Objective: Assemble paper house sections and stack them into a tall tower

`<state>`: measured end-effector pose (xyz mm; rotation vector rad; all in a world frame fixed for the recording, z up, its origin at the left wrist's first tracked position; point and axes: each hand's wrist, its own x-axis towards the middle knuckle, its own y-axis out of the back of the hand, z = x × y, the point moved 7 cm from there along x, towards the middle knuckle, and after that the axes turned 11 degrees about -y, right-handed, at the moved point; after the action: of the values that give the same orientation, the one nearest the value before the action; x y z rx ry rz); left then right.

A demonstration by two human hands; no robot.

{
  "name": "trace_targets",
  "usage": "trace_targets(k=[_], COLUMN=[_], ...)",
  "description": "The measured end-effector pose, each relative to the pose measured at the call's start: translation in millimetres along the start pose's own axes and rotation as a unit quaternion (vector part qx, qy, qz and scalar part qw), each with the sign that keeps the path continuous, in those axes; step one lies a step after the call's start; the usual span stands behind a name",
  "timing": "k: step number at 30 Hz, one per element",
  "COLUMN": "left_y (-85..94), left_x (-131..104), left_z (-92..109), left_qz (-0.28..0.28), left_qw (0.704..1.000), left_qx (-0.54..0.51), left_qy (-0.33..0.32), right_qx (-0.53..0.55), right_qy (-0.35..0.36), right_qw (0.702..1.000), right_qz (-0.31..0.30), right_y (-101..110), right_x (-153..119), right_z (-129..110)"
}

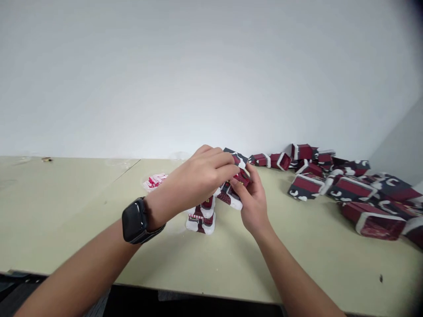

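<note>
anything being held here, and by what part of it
A dark red, black and white piece, by its right side in the right hand. Left hand's fingers cover its upper left; their grip is hidden.

Small boxes: maroon, dark grey, white patches. Table: plain pale yellow-green.

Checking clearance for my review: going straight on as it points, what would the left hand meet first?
The left hand would likely meet the maroon-and-white piece held by the right hand, near its fingertips; depth is unclear.
</note>
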<state>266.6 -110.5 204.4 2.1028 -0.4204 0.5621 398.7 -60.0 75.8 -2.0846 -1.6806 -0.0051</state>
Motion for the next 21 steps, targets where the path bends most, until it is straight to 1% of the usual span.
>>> trace_targets(k=[3,7,11,14,18,21], left_y=[-0.5,-3.2,-7.2,-8.2,-6.9,-5.7], left_x=[10,19,19,14,5,-1], left_z=[-4,-12,-19,-22,-19,-14], left_qz=[-0.023,-0.041,-0.052,-0.038,0.002,0.013], left_qw=[1.0,0.999,0.998,0.997,0.998,0.999], left_qx=[-0.016,-0.034,-0.046,-0.059,-0.067,-0.049], left_qy=[-0.013,-0.008,0.005,0.018,0.023,0.018], right_qx=[0.035,0.053,0.054,0.053,0.044,0.039], right_qy=[-0.033,-0.051,-0.051,-0.052,-0.049,-0.052], right_qw=[0.999,0.997,0.995,0.993,0.994,0.995], right_qz=[-0.012,-0.02,-0.069,-0.089,-0.082,-0.08], right_y=[1,3,-3,-6,-5,-4], right_x=[5,7,3,1,2,3], right_z=[-1,1,1,1,0,1])
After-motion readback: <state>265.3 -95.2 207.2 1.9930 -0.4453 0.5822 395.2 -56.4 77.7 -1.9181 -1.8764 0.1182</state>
